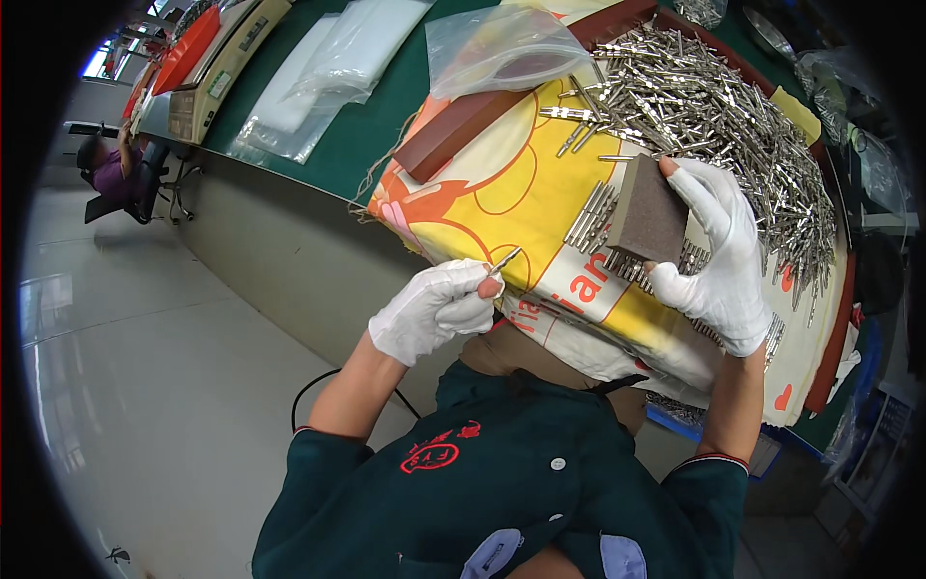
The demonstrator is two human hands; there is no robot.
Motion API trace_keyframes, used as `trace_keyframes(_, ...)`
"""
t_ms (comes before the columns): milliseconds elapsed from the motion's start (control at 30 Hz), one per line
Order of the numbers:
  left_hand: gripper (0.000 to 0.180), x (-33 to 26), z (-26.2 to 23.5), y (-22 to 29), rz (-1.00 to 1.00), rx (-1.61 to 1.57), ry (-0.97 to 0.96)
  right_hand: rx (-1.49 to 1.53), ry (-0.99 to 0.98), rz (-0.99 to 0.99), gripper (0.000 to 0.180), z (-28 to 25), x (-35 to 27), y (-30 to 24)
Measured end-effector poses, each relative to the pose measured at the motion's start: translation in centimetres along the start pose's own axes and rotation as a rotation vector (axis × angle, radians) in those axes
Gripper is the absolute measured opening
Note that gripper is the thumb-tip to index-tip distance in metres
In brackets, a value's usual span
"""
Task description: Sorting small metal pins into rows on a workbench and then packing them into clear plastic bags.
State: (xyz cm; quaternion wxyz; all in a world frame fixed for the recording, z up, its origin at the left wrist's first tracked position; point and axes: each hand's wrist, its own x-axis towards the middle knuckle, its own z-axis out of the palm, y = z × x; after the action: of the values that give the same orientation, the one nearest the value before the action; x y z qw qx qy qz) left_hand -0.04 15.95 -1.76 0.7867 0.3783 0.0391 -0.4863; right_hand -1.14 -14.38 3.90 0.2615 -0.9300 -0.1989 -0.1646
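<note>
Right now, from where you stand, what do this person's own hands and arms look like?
The left hand and right hand wear white cloth gloves that leave some fingertips bare. The gloves reach about the wrists. Above them the forearms are uncovered up to short, dark green sleeves, edged with narrow red and white trim.

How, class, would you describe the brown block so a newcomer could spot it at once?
Find the yellow-patterned cloth on the green table. There, the white-gloved right hand grips the block over a row of metal rods. Chunky, flat-faced and dull brown, it stands out from the thin, shiny rods around it.
</note>
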Motion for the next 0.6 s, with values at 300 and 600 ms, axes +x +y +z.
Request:
trace_keyframes(300, 0.024, -0.5, 2.8, 0.8, 0.254, 0.685, 0.225, -0.103, 0.326, 0.075, 0.073, -3.0, -2.4, 0.2)
trace_keyframes(600, 0.003, 6.6, 5.4, 0.8, 0.881, 1.807, 0.675, -0.022, 1.184, 0.587, 0.055, -6.5, -13.6, 6.0)
